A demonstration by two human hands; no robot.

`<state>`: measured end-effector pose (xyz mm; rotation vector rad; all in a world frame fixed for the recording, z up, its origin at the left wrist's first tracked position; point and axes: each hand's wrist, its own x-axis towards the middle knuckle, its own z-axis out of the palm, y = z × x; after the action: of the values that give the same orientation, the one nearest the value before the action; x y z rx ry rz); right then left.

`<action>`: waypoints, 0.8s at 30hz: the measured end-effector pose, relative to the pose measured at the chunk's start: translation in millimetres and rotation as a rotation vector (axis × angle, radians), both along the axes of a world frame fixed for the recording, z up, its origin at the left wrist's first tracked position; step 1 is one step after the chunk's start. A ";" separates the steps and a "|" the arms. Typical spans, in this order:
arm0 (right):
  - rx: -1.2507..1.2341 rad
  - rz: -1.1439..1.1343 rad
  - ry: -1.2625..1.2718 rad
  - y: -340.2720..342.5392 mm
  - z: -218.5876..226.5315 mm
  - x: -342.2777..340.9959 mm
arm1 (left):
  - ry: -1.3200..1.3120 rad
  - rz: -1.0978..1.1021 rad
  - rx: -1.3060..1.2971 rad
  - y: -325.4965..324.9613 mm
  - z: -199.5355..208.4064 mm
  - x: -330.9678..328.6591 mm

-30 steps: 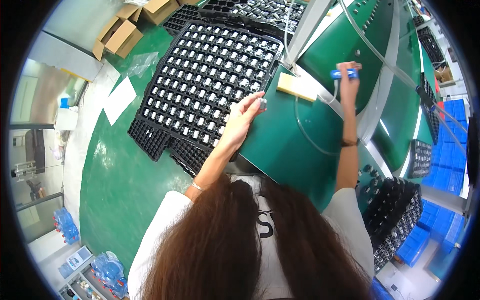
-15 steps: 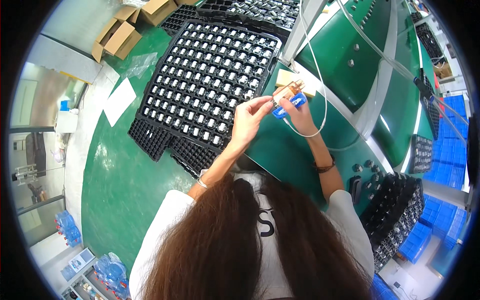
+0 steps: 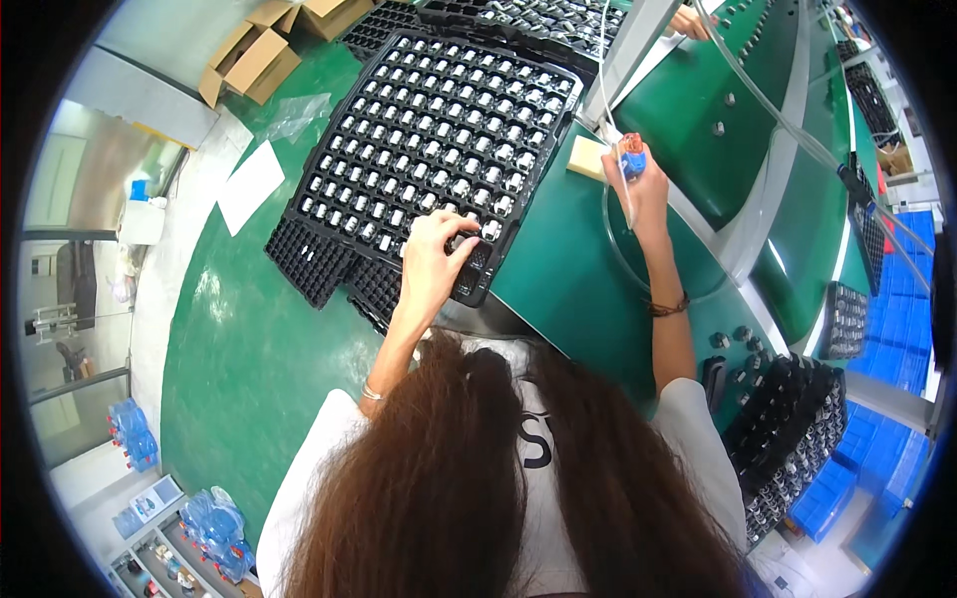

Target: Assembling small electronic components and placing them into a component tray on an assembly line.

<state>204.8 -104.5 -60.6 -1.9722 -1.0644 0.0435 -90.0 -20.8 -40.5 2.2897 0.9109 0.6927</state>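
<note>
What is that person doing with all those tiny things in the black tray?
A person at a green workbench has the left hand down on the near edge of a black tray, fingers pinching at one of the small shiny parts in its pockets. The right hand is raised beside it, holding a small blue and orange tool with a thin hose attached.

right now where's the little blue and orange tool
In the head view it is up right of centre, gripped in the right hand: the blue and orange tool sits just right of a yellow sponge block on the green bench.
</note>
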 end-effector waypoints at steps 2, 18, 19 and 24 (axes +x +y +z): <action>0.057 0.040 0.020 -4.3 7.5 -1.3 | 0.094 -0.037 -0.031 -1.3 7.9 9.8; -0.179 0.174 0.364 -67.9 17.0 25.6 | -0.194 -0.028 -0.562 17.9 -14.5 15.7; -0.177 0.173 0.365 -60.9 14.0 26.1 | -0.306 -0.035 -0.680 17.0 -12.7 16.5; 0.118 0.076 0.042 -11.9 8.8 7.9 | -0.659 -0.020 -1.325 5.0 15.2 37.5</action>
<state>212.7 -116.4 -51.8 -1.8175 -1.0900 0.0614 -52.5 -15.8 -25.3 0.8161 0.6657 0.5093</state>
